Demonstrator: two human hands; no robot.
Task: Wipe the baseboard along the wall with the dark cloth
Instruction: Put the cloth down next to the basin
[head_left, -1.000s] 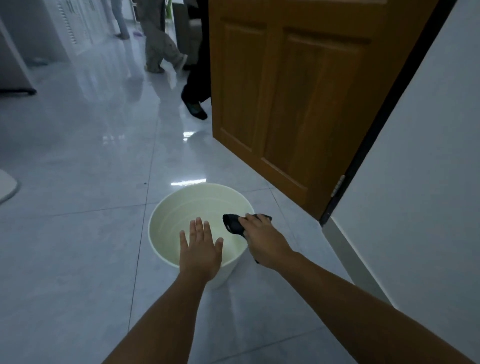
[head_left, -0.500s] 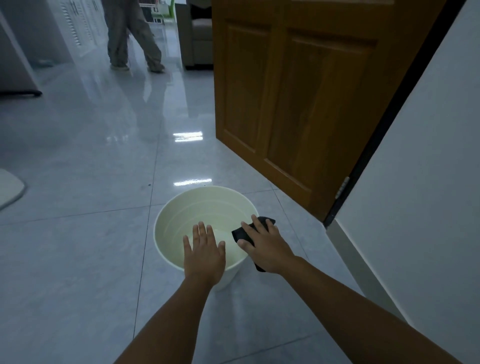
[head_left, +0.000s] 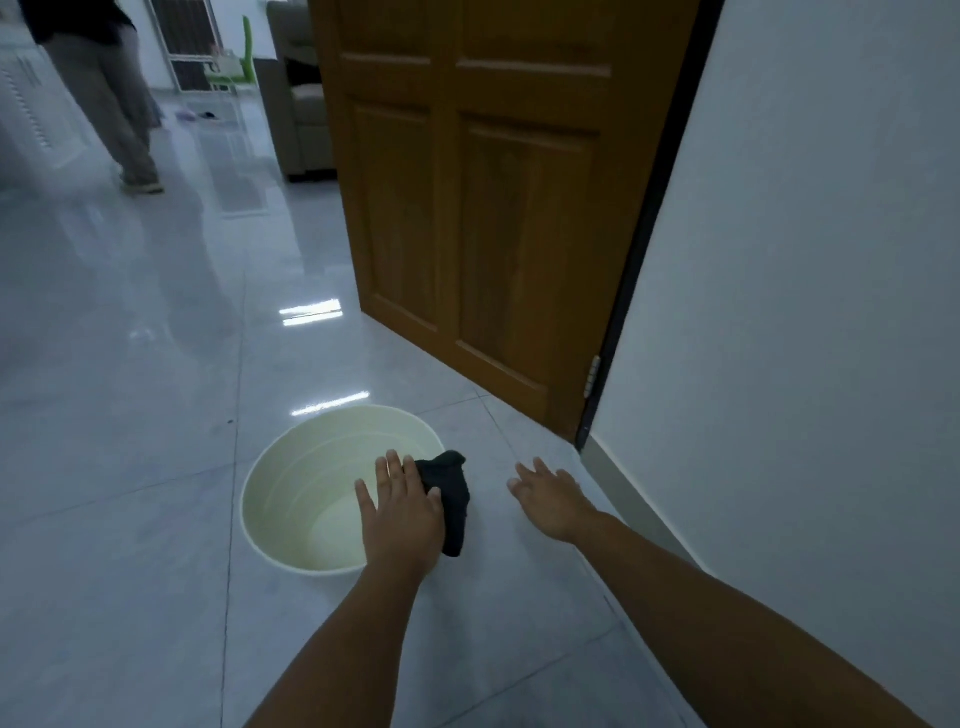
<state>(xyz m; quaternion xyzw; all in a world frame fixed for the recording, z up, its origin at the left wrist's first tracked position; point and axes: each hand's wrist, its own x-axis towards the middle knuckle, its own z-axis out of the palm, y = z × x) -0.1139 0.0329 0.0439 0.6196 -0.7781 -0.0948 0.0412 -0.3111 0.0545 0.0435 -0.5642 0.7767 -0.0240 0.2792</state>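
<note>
Change: dark cloth (head_left: 448, 499) passing from right hand to left | bucket (head_left: 291, 493): standing on floor, left of both hands | left hand (head_left: 402, 512): gripping cloth over bucket rim, likely for draining | right hand (head_left: 550, 499): spreading empty toward baseboard (head_left: 623, 483), unwiped.

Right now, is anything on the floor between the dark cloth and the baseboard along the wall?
Nothing visible on the floor. The dark cloth hangs over the bucket rim by the left hand. Only the open right hand hovers above bare tile between it and the baseboard.
</note>
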